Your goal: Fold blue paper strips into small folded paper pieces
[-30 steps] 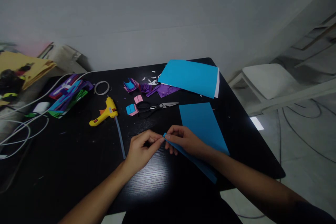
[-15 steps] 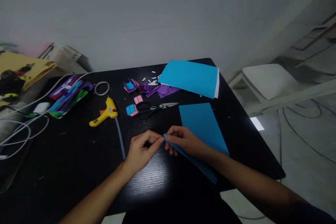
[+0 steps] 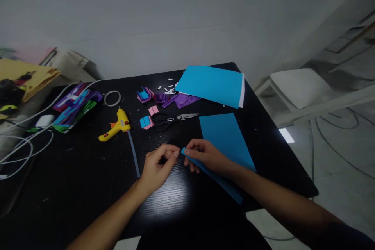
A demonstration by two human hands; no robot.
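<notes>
My right hand pinches one end of a long, narrow blue paper strip, apparently folded, which slants down toward the table's front edge beneath my forearm. My left hand is closed, thumb pressed to forefinger, a small gap from the strip's tip; anything between its fingertips is too small to make out. Under and beyond my right wrist a blue paper sheet lies flat. Black-handled scissors rest past my hands, beside small folded blue and pink paper pieces.
On the black table, a yellow glue gun with a long glue stick lies left, near a tape roll and white cables. A blue sheet stack, purple paper and white scraps sit at the back. A white stool stands right.
My left fingertips have come away from the strip's end, moving slightly left. My right hand still holds the strip in nearly the same place.
</notes>
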